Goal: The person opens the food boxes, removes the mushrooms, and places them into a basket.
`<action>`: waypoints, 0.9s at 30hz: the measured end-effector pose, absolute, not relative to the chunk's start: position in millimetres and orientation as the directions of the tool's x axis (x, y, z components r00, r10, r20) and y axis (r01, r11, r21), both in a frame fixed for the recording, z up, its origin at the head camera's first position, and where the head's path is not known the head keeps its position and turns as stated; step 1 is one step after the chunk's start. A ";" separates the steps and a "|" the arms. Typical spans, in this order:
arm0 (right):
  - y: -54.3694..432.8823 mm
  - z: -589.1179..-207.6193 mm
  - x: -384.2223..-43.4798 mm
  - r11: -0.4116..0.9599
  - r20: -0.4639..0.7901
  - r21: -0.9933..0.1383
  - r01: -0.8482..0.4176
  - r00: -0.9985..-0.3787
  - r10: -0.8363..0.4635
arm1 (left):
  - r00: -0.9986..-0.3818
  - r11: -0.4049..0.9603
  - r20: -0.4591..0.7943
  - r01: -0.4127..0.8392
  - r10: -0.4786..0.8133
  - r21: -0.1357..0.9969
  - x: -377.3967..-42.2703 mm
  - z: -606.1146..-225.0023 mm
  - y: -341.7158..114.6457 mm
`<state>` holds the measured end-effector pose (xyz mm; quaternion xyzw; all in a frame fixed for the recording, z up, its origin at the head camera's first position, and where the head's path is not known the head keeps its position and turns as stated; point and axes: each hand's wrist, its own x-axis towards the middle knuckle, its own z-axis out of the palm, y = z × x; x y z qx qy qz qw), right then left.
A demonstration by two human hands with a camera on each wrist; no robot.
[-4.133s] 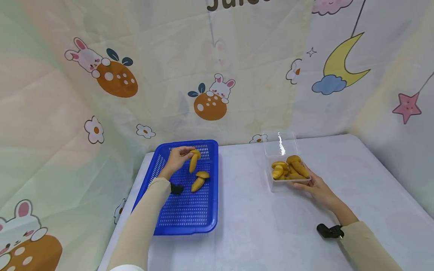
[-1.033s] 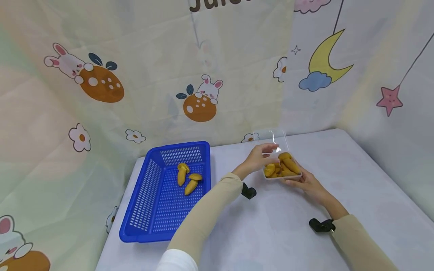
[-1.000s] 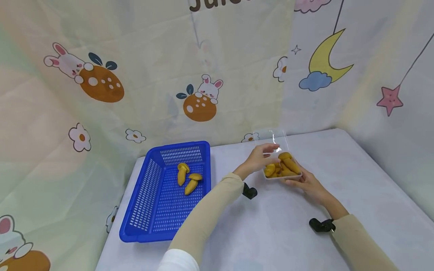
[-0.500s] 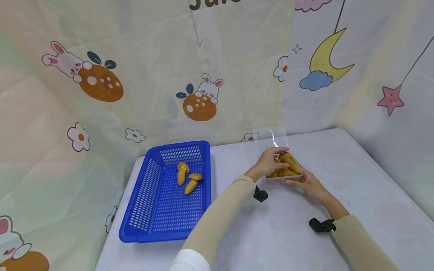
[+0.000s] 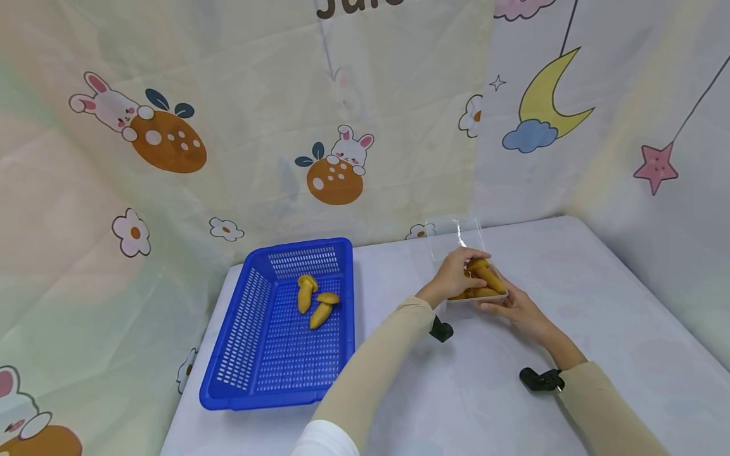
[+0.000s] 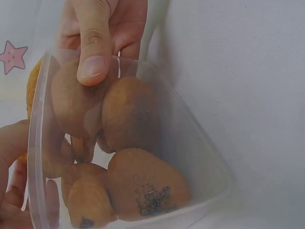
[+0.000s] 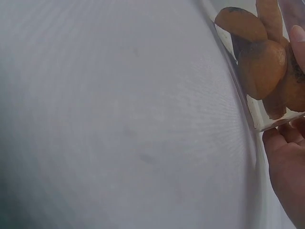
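A clear plastic box [image 5: 476, 300] with a hinged lid [image 5: 456, 237] raised at its back holds several brown-yellow mushrooms [image 5: 492, 280]. My right hand [image 5: 525, 315] grips the box at its right front corner. In the left wrist view, the right thumb [image 6: 93, 67] presses on the box wall. My left hand [image 5: 456, 273] reaches into the box from the left, fingers and thumb curled round a mushroom near the cap. Its fingers partly hide the mushrooms on the left. The right wrist view shows mushrooms [image 7: 262, 69] through the wall.
To the left stands a blue perforated plastic basket [image 5: 274, 402] with two mushrooms [image 5: 323, 310] lying in it. A white cloth covers the table [image 5: 456, 405]. Printed fabric walls [image 5: 256, 126] close off the back and sides.
My left hand first held a mushroom over the basket, which now has two. It then came over to the box and lowered its fingers among the mushrooms. The right hand keeps its grip.
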<state>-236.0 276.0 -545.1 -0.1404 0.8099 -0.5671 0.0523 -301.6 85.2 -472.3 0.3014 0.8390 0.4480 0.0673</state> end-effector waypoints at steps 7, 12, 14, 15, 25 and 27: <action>276.9 -545.5 -236.5 0.314 0.090 -0.931 -0.185 -0.951 -0.295 | -0.793 0.365 0.206 0.473 0.574 0.802 -301.7 -472.9 84.0; 276.4 -545.9 -236.5 0.309 0.084 -0.934 -0.176 -0.953 -0.291 | -0.803 0.352 0.210 0.458 0.559 0.816 -301.9 -473.5 84.6; 276.2 -546.1 -236.3 0.306 0.081 -0.936 -0.172 -0.954 -0.289 | -0.809 0.356 0.201 0.447 0.553 0.821 -302.1 -474.4 85.0; 276.1 -546.3 -236.3 0.303 0.080 -0.938 -0.170 -0.954 -0.288 | -0.812 0.358 0.198 0.442 0.549 0.822 -302.3 -474.9 85.1; 276.7 -546.6 -236.3 0.283 0.099 -0.941 -0.185 -0.951 -0.292 | -0.818 0.326 0.224 0.440 0.530 0.837 -302.5 -476.2 83.2; 276.8 -546.2 -236.1 0.284 0.100 -0.941 -0.186 -0.951 -0.292 | -0.816 0.322 0.230 0.445 0.530 0.836 -302.6 -475.9 82.7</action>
